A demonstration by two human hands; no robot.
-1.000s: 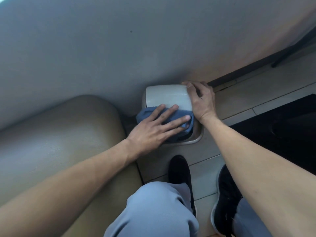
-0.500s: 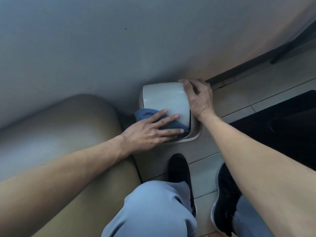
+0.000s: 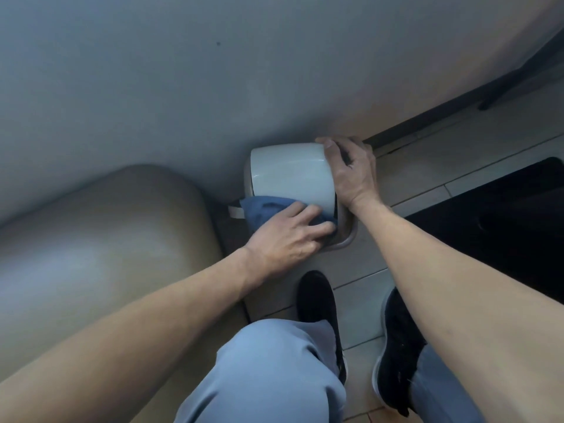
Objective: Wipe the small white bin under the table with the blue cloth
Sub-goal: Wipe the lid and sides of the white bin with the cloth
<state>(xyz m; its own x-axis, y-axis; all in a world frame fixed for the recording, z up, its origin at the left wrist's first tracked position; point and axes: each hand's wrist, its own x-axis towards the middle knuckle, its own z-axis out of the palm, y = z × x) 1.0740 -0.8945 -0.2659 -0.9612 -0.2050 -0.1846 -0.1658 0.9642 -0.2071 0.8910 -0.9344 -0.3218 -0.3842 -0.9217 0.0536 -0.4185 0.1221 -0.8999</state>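
The small white bin point(image 3: 290, 175) stands on the tiled floor against the grey wall, with a white swing lid and a beige rim. My right hand point(image 3: 351, 172) grips the bin's right side, thumb on the top edge of the lid. My left hand point(image 3: 287, 239) lies flat on the blue cloth point(image 3: 262, 210) and presses it against the near lower edge of the lid and the rim. Much of the cloth is hidden under my fingers.
A tan padded seat point(image 3: 100, 239) fills the left side, close beside the bin. My knees in light blue trousers and black shoes point(image 3: 317, 303) are just in front of it. A dark mat point(image 3: 503, 218) lies on the floor to the right, and a dark baseboard point(image 3: 427, 120) runs along the wall.
My left hand has slid the blue cloth down the lid toward me, to the bin's near rim. More white lid shows. My right hand keeps its hold.
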